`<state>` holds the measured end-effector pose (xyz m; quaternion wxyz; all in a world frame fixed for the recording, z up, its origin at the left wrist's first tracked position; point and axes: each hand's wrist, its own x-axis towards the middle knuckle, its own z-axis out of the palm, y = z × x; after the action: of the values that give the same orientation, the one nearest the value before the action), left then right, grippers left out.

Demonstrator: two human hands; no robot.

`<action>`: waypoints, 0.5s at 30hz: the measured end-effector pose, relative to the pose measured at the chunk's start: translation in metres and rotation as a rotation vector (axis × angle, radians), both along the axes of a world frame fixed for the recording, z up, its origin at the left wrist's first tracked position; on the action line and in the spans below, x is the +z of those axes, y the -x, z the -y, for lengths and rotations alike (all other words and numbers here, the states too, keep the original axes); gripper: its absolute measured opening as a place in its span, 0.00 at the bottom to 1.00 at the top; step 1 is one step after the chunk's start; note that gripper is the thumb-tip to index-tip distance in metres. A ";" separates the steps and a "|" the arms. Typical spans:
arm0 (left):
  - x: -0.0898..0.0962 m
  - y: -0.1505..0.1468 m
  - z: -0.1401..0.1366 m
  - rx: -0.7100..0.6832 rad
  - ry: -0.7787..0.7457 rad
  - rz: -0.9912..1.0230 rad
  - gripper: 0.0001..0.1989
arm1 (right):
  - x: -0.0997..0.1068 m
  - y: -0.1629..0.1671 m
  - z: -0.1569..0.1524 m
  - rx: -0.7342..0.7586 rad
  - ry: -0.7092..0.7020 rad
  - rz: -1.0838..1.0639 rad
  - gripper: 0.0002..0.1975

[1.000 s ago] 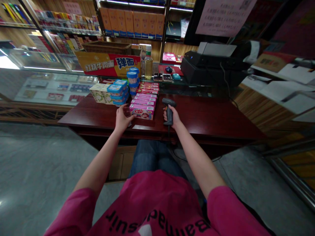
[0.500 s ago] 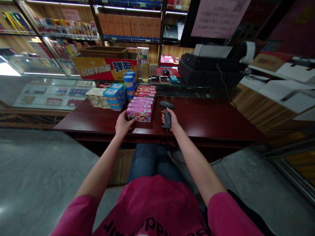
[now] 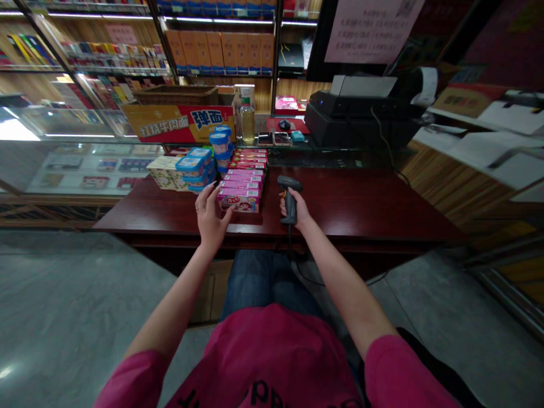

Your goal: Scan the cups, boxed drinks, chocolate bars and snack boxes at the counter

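My right hand [image 3: 300,207] is wrapped round the grip of a dark grey barcode scanner [image 3: 289,199], held upright just above the desk with its cable trailing over the front edge. Fingers spread, my left hand [image 3: 211,218] hovers at the left end of the nearest pink box [image 3: 239,203] and holds nothing. Behind that box, several more pink boxes [image 3: 243,177] lie in a row, with red boxes [image 3: 251,156] farther back. To their left stand stacked blue-lidded tubs [image 3: 191,164] and pale green-patterned boxes [image 3: 165,173].
The dark red desk [image 3: 357,204] has a glass shelf along its back. On that side are a noodle carton [image 3: 165,123], a bottle of yellow liquid [image 3: 247,122], phones [image 3: 281,139] and a black printer [image 3: 361,122]. Lit shelves of goods fill the background.
My left hand has let go of the nearest pink box, its fingers lifting and spreading slightly to the left. My right hand keeps the scanner in nearly the same place.
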<state>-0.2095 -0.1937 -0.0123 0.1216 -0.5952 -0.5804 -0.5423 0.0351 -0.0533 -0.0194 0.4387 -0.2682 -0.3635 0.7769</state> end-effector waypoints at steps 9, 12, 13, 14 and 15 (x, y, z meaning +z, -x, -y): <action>0.020 -0.006 -0.028 -0.025 0.093 -0.010 0.28 | 0.003 -0.019 0.008 -0.043 -0.013 -0.001 0.16; 0.008 0.011 -0.030 0.024 0.084 0.072 0.32 | 0.004 -0.021 0.007 -0.037 0.004 -0.010 0.16; 0.002 0.016 -0.029 0.040 0.084 0.108 0.33 | 0.004 -0.020 0.007 -0.029 0.005 -0.005 0.16; -0.004 0.021 -0.028 0.052 0.086 0.151 0.34 | 0.004 -0.020 0.006 -0.018 0.004 0.001 0.16; -0.011 0.024 -0.027 0.059 0.087 0.202 0.35 | 0.004 -0.020 0.006 -0.005 0.002 0.007 0.16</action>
<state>-0.2340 -0.1665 -0.0230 0.0524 -0.5247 -0.6301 -0.5701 0.0548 -0.0593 -0.0156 0.4392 -0.2722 -0.3635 0.7751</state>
